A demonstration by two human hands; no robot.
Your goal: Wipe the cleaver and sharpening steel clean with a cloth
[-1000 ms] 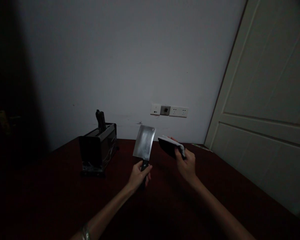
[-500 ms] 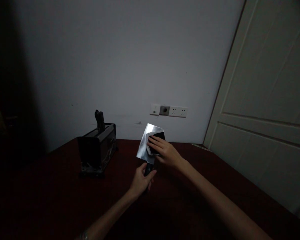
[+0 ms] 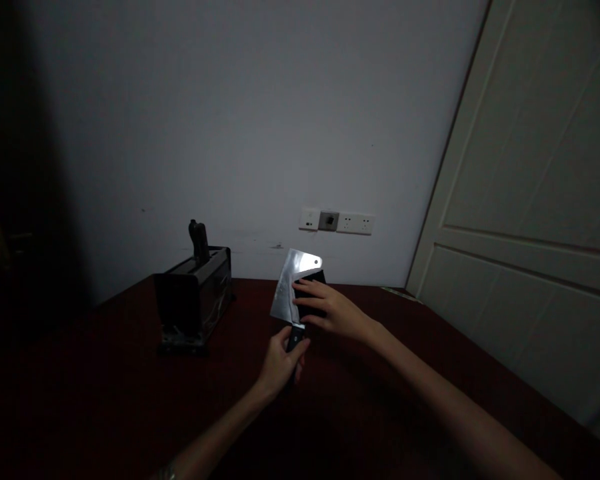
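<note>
My left hand (image 3: 280,363) is wrapped round the black handle of a cleaver (image 3: 283,298), whose wide shiny blade points up and away from me. A small hole shows in the blade's far right corner. Against the right part of the blade, my right hand (image 3: 333,308) holds a dark cloth with a pale edge (image 3: 314,277). Its fingers lie slightly apart across the cloth, which hides that part of the blade. Both hands are raised over the dark red table (image 3: 260,427).
A knife block (image 3: 193,300) with black handles sticking up stands on the table at the left. Wall sockets (image 3: 355,223) are on the pale wall behind. A panelled white door (image 3: 520,200) rises along the right side.
My right hand and the cloth have slid down the blade towards the handle, baring its far right corner with the hole. My left hand has barely moved.
</note>
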